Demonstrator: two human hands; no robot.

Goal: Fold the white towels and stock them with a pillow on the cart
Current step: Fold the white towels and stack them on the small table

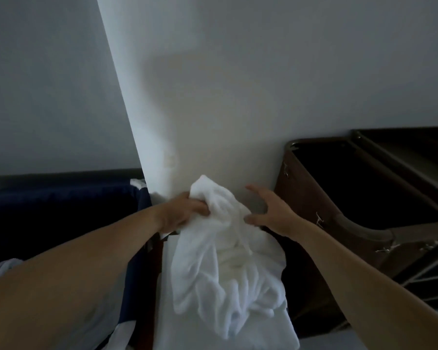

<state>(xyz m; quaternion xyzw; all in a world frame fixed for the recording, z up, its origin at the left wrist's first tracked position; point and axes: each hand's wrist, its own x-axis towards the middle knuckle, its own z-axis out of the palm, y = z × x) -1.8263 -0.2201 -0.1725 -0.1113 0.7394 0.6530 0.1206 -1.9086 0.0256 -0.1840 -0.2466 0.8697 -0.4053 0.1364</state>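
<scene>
Left fingers [200, 208] bunch the white towel [225, 261]; right fingers [253, 189] spread empty; towel's bottom cropped.

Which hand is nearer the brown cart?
Right. The right hand is open beside the brown cart; the left hand grips the white towel farther left.

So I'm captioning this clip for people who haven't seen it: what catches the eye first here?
The crumpled white towel at bottom centre, bunched in the left hand and hanging loose. The right hand reaches toward it with fingers spread. Behind, on the right, stands the dark brown cart against a pale wall.
</scene>
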